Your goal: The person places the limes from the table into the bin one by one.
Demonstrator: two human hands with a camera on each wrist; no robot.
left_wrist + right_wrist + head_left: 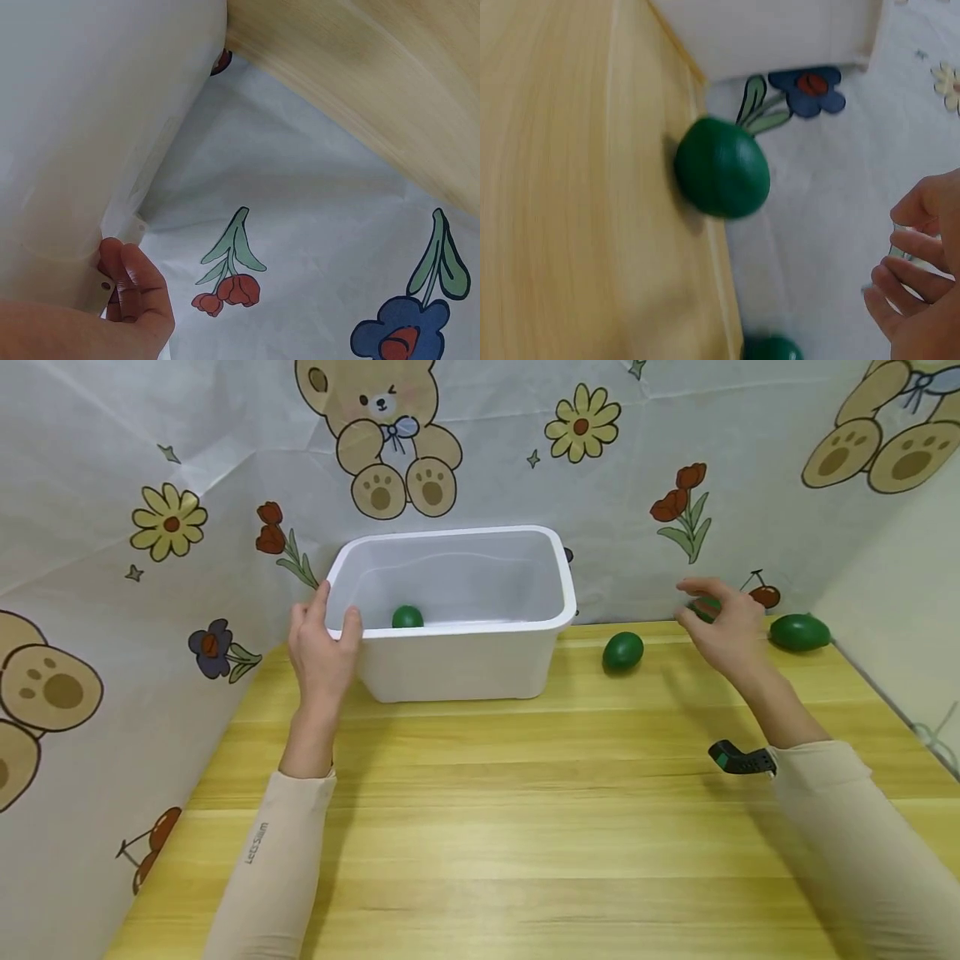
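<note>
- Head view: white bin [457, 668], far on table [487, 827]; left hand [324, 647] gripping its left rim.
- Green ovoid [622, 652], right of bin: smooth, probably light, firm, slippery; best grasped round its middle.
- Right hand [723, 628]: fingers loosely curved, seemingly empty.

Bin [457, 667] set at back edge of counter [480, 827], left of middle; fruit [407, 617] contained inside. Second fruit [622, 652] placed right of bin; third fruit [707, 607] part-hidden by right hand [723, 625]; fourth fruit [799, 632] set near back right corner.
</note>
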